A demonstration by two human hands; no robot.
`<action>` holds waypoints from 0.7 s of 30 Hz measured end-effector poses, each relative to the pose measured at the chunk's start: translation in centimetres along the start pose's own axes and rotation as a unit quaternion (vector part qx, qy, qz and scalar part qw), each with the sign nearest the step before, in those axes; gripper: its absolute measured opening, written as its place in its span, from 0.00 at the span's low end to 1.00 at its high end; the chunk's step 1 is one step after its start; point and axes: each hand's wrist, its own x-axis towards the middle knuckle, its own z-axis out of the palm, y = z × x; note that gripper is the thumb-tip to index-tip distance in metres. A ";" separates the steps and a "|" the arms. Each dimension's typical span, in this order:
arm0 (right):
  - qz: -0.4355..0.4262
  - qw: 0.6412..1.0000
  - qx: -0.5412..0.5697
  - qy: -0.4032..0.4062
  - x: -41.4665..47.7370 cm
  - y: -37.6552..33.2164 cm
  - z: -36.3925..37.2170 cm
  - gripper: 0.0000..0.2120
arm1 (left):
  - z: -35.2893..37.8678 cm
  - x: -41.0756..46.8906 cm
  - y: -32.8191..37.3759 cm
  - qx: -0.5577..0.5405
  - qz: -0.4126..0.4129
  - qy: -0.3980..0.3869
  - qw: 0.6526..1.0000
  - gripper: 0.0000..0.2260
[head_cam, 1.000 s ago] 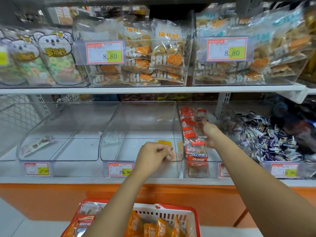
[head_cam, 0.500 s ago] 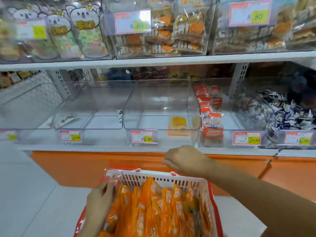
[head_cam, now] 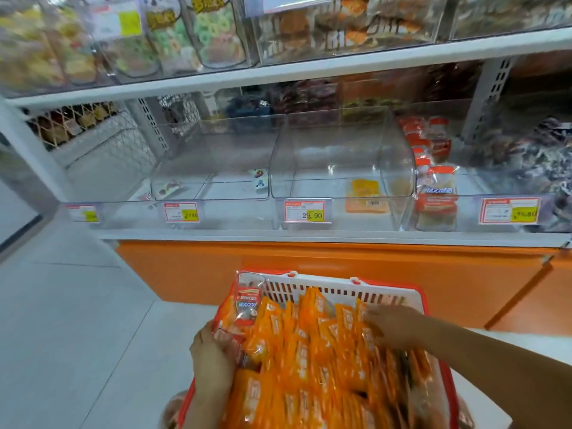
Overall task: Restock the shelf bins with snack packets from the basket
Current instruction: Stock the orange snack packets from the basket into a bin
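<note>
A red and white basket (head_cam: 340, 281) sits low in front of me, packed with several orange snack packets (head_cam: 309, 351) and a red-and-clear pouch (head_cam: 247, 305) at its far left corner. My left hand (head_cam: 212, 359) is at the basket's left side, its fingers curled round some orange packets. My right hand (head_cam: 391, 326) reaches in from the right, fingers stretched onto the packets. On the shelf above, the clear bin (head_cam: 325, 144) tagged 29.90 holds one orange packet (head_cam: 366, 196).
Left of that bin stands another clear bin (head_cam: 216, 156) with a few small items. To its right is a row of red-capped pouches (head_cam: 436, 193), then dark wrapped sweets (head_cam: 538, 156). The orange shelf base (head_cam: 278, 264) stands behind the basket. Grey floor (head_cam: 77, 320) lies to the left.
Both hands came down from the shelf into the basket. An orange packet now lies in the 29.90 bin. My view has tilted down and swung left.
</note>
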 end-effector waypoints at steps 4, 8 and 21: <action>0.002 1.000 0.005 -0.004 0.2 -0.2 -0.2 0.19 | -1.1 -1.1 1.2 -0.027 0.012 0.006 1.000 0.10; 0.018 1.000 0.017 -0.018 0.6 0.1 -0.7 0.18 | -3.1 -0.8 2.3 0.062 -0.006 -0.031 0.998 0.07; -0.162 0.784 0.593 0.087 -4.0 -4.0 -15.7 0.21 | -9.0 -3.0 21.3 -0.486 0.079 -0.007 0.871 0.07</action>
